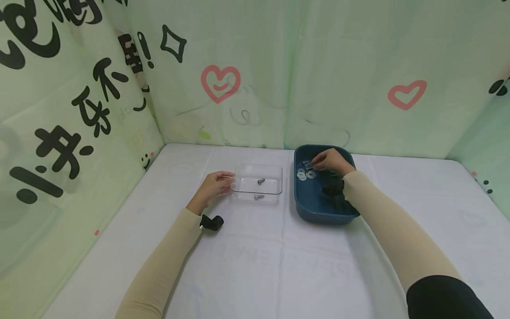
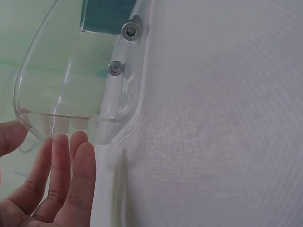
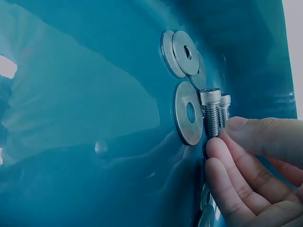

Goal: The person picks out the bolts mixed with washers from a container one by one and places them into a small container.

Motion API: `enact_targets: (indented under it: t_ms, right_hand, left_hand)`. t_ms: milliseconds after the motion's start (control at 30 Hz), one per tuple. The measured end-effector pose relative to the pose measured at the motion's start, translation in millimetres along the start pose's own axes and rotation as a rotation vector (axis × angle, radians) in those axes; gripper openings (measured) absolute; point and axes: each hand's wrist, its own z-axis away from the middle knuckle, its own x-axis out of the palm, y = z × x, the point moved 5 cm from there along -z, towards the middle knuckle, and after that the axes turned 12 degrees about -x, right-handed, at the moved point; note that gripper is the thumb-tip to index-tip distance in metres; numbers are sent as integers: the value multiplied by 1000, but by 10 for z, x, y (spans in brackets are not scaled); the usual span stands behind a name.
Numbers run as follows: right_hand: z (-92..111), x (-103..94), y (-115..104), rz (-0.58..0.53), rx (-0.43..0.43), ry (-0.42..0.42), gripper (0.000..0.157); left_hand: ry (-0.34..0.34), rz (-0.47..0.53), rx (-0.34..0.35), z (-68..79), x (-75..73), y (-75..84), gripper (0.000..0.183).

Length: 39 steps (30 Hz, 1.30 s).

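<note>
My left hand (image 1: 216,188) rests at the left end of a clear plastic box (image 1: 256,170), its fingers extended against the end wall and its thumb (image 2: 12,137) by the rim. Inside the box lie two socket head screws, one nearer (image 2: 115,68) and one farther (image 2: 131,29). My right hand (image 1: 331,161) reaches into a blue bin (image 1: 324,218). There its thumb and fingertips pinch the threaded end of a socket head screw (image 3: 224,101). A larger-looking screw (image 3: 211,111) is close beside it. Flat washers (image 3: 188,113) lie next to the screws on the bin floor.
The blue bin stands to the right of the clear box on a white-covered table (image 1: 239,266). More washers (image 3: 206,213) show below my right fingers. A printed pale green curtain (image 1: 255,119) rises along the table's back and left side.
</note>
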Motion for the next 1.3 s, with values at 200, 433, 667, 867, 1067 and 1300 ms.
enact_targets:
  t_ms: [200,433,667,867,1067,1300]
  right_hand:
    - [-19,-14,40,-44,-26,-13,23]
    - [-16,-7,55,-30,-8,-47,25]
    - [15,46,28,28,15,-148,25]
    - [-2,96,-13,45,11,-184,24]
    - [-31,112,-17,19,11,-155,24]
    - [-56,109,9,7,15,-117,25]
  left_hand:
    - [2,1,-4,5,3,3,37]
    - [4,-3,2,17,0,9,37]
    - [0,-17,4,28,1,2,37]
    - [-8,-7,11,26,8,4,38]
    - [-11,1,-3,11,7,-4,39]
    - [-2,-9,-4,4,-1,-4,38]
